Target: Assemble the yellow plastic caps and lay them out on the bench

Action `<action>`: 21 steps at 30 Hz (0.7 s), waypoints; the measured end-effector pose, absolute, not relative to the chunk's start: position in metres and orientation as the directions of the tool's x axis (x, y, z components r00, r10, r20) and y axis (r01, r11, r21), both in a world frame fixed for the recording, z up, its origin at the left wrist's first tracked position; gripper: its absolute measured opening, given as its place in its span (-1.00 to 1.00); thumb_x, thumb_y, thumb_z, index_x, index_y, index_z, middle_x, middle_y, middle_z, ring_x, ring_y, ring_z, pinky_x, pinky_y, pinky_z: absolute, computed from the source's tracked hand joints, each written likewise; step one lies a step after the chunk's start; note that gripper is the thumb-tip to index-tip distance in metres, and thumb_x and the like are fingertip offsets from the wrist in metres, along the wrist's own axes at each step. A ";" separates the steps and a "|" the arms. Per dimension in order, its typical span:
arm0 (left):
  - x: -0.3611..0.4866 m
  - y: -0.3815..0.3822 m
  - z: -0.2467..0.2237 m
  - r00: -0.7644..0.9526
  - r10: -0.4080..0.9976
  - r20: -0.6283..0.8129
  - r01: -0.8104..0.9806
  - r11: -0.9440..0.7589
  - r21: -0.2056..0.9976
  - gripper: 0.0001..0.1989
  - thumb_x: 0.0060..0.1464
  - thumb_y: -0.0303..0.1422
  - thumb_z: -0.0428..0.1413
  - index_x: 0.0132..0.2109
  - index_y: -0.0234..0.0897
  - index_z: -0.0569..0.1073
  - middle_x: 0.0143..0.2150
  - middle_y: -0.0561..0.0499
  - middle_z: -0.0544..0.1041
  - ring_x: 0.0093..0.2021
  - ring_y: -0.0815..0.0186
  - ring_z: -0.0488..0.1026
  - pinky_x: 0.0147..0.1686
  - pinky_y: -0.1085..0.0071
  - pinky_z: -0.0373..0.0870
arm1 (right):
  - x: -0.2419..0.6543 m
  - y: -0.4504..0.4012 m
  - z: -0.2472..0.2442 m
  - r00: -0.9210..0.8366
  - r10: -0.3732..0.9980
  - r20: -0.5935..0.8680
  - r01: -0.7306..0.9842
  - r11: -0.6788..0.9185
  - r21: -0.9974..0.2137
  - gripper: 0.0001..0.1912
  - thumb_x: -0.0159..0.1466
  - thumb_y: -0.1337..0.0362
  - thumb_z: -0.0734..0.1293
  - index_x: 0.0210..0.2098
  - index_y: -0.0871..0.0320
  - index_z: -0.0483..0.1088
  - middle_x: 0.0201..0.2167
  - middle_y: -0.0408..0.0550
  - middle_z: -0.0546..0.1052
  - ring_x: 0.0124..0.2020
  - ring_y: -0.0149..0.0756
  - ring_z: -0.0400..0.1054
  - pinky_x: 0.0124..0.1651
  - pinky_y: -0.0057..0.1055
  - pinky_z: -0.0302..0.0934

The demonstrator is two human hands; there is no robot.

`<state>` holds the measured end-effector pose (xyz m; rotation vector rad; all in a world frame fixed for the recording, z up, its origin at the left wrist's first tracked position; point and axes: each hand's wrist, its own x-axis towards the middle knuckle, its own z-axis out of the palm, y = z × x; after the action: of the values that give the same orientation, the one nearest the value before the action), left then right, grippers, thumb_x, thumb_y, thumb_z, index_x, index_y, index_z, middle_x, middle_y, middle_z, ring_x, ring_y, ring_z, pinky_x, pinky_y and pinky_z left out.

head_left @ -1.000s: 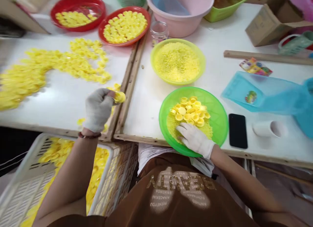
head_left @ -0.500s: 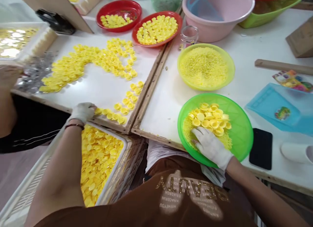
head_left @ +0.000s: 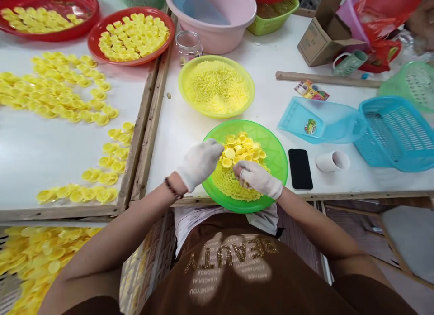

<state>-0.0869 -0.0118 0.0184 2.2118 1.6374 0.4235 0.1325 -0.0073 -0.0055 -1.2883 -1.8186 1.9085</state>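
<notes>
A green plate (head_left: 276,163) at the table's front edge holds yellow granules (head_left: 225,181) and a pile of small yellow plastic cups (head_left: 242,147). My left hand (head_left: 200,164), in a white glove, is over the plate's left rim with its fingers closed beside the cups. What they hold, if anything, is hidden. My gloved right hand (head_left: 257,178) hovers over the granules, fingers curled together; their contents cannot be made out. Behind the plate stands a yellow bowl (head_left: 183,86) full of yellow granules.
Rows of filled yellow cups (head_left: 90,195) lie on the left table beside a wooden edge strip (head_left: 144,138). Red trays (head_left: 93,43), a pink basin (head_left: 217,34) and a glass jar (head_left: 188,45) stand behind. To the right are a phone (head_left: 300,169), white cup (head_left: 325,161), blue scoop (head_left: 294,120) and blue basket (head_left: 389,156).
My left hand has moved from the row of cups on the left table to the green plate. My right hand has lifted and curled its fingers. The view has swung right.
</notes>
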 end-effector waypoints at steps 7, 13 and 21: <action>-0.048 0.006 0.001 0.436 0.887 -0.152 0.889 -0.398 0.228 -0.83 0.18 -0.50 0.07 -0.28 -0.33 0.57 -0.12 -0.23 0.54 -0.14 0.08 0.51 -0.23 0.25 0.36 | 0.147 0.014 -0.001 -0.514 0.692 -0.507 -0.325 -0.704 -0.632 -0.72 0.31 0.04 0.34 -0.29 0.11 0.28 -0.51 -0.26 0.30 -0.62 -0.51 0.13 -0.62 -0.54 -0.07; -0.051 -0.015 0.001 0.202 0.964 -0.175 0.633 0.008 0.774 -0.86 0.10 -0.30 0.18 -0.37 -0.26 0.44 -0.44 -0.01 0.50 -0.44 0.29 0.42 -0.41 0.38 0.33 | 0.135 0.014 0.011 -0.370 0.847 -0.382 -0.437 -0.522 -0.733 -0.53 0.32 -0.14 0.38 -0.35 0.07 0.15 -0.54 -0.34 0.16 -0.68 -0.56 -0.04 -0.65 -0.56 -0.17; -0.036 -0.030 -0.004 0.181 0.911 -0.369 -0.045 0.383 0.923 -0.68 0.03 -0.13 0.29 -0.30 -0.34 0.51 -0.44 0.03 0.49 -0.43 0.36 0.48 -0.33 0.39 0.56 | 0.107 0.007 0.028 -0.164 0.976 -0.145 -0.416 -0.201 -0.887 -0.44 0.32 -0.30 0.27 -0.39 0.05 0.14 -0.50 -0.25 0.18 -0.58 -0.46 0.17 -0.55 -0.46 0.12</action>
<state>-0.0355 -0.0302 -0.0041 0.9434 1.1877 0.8407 0.1066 0.0074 0.0285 -0.9285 -0.8679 1.6114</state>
